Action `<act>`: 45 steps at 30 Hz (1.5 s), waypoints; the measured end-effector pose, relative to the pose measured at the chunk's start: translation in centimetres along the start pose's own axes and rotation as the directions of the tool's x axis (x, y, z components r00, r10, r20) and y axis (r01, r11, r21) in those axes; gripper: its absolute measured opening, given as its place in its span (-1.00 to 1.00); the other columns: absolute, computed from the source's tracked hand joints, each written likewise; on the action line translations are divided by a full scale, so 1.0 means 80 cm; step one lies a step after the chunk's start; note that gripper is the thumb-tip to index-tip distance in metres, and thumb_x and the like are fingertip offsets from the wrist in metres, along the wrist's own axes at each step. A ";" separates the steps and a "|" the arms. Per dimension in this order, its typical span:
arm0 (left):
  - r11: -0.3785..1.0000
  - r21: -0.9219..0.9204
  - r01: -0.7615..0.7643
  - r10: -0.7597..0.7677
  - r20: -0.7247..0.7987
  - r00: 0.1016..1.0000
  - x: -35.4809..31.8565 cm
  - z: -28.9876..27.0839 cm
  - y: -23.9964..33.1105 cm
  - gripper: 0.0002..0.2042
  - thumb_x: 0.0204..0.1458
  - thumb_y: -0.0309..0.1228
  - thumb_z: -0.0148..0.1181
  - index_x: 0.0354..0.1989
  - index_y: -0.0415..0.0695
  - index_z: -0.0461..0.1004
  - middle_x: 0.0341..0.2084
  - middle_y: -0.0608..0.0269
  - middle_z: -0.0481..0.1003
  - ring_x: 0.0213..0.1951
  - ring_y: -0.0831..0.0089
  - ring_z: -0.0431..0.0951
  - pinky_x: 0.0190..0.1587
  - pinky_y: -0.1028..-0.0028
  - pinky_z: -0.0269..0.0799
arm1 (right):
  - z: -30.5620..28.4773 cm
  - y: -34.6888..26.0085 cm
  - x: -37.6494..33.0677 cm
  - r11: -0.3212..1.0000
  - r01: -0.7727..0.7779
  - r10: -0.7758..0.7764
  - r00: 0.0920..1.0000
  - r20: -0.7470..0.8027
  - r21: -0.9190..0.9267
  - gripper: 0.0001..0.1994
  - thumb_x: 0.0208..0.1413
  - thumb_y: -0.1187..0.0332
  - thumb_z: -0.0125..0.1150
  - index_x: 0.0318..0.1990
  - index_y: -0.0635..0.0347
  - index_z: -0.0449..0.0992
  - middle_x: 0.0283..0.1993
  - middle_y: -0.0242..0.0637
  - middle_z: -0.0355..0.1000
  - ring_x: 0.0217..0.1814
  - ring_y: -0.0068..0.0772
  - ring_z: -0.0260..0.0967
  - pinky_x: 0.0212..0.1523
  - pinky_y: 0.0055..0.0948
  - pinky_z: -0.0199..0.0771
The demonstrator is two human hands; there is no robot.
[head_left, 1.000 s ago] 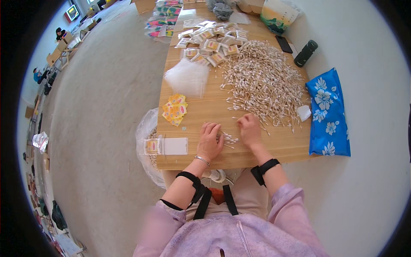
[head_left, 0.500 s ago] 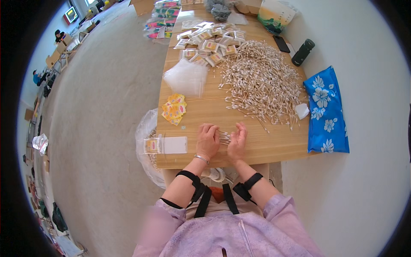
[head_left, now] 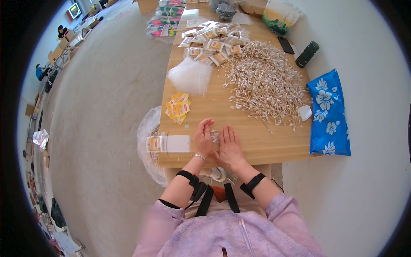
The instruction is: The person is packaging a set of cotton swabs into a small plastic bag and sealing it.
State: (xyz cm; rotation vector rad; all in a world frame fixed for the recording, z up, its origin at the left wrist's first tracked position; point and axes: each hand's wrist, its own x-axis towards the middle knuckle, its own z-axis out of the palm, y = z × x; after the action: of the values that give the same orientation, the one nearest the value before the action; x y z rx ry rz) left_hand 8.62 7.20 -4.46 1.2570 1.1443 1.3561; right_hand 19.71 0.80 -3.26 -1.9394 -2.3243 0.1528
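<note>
A small bundle of cotton swabs (head_left: 215,136) lies on the table between my two hands. On its left side, my left hand (head_left: 204,139) stands on edge with the palm facing the swabs and the fingers slightly bent. My right hand (head_left: 230,147) rests palm down just right of them, its fingers stretched out flat and the thumb toward my left wrist. Neither hand wraps round the bundle. Left of my left hand is a white card (head_left: 178,144), beside a clear pack of swabs (head_left: 154,144) with a yellow label at the table's left edge.
A large heap of loose swabs (head_left: 267,81) covers the right middle. Filled packs (head_left: 214,43), clear bags (head_left: 191,76) and yellow cards (head_left: 177,107) lie to its left. A blue flowered pouch (head_left: 329,113), black bottle (head_left: 307,54) and phone (head_left: 286,45) line the right side.
My right hand has turned from standing on edge to lying flat, and moved slightly left. The swabs between my hands now form a narrower bundle, a little further left.
</note>
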 end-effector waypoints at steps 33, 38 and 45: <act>0.968 -0.207 0.144 -0.137 0.048 0.989 -0.014 -0.018 0.008 -0.62 0.30 -0.34 -0.24 0.17 -0.32 0.23 0.13 0.03 0.31 0.20 0.34 0.26 0.29 0.41 0.07 | 0.005 0.046 0.007 0.468 0.000 0.436 0.870 -0.231 0.884 -0.41 0.17 0.33 -0.04 0.32 0.36 -0.01 0.39 0.05 -0.07 0.47 -0.02 -0.19 0.41 -0.25 -0.23; 0.974 -0.180 0.134 -0.126 0.055 0.990 -0.032 0.004 0.016 -0.57 0.30 -0.27 -0.26 0.21 -0.31 0.21 0.16 0.07 0.28 0.21 0.38 0.22 0.26 0.46 0.05 | 0.027 0.023 0.023 0.350 0.067 0.495 0.833 -0.245 0.934 -0.49 0.25 0.33 -0.16 0.30 0.38 0.03 0.39 0.03 -0.05 0.47 -0.11 -0.17 0.41 -0.30 -0.22; 0.943 -0.276 0.187 -0.153 0.142 0.978 -0.029 -0.006 0.004 -0.48 0.31 -0.14 -0.30 0.27 -0.30 0.11 0.26 0.08 0.14 0.31 0.33 0.07 0.35 0.40 -0.11 | 0.019 0.000 0.029 0.265 0.144 0.488 0.833 -0.261 0.953 -0.52 0.29 0.30 -0.21 0.29 0.39 0.06 0.37 0.01 0.01 0.45 -0.13 -0.12 0.40 -0.33 -0.20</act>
State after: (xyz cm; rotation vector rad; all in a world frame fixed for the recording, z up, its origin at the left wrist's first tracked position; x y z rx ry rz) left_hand 8.20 4.85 -4.43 0.9903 0.9124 1.2490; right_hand 19.08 3.11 -4.74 -1.2589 -1.0491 0.7596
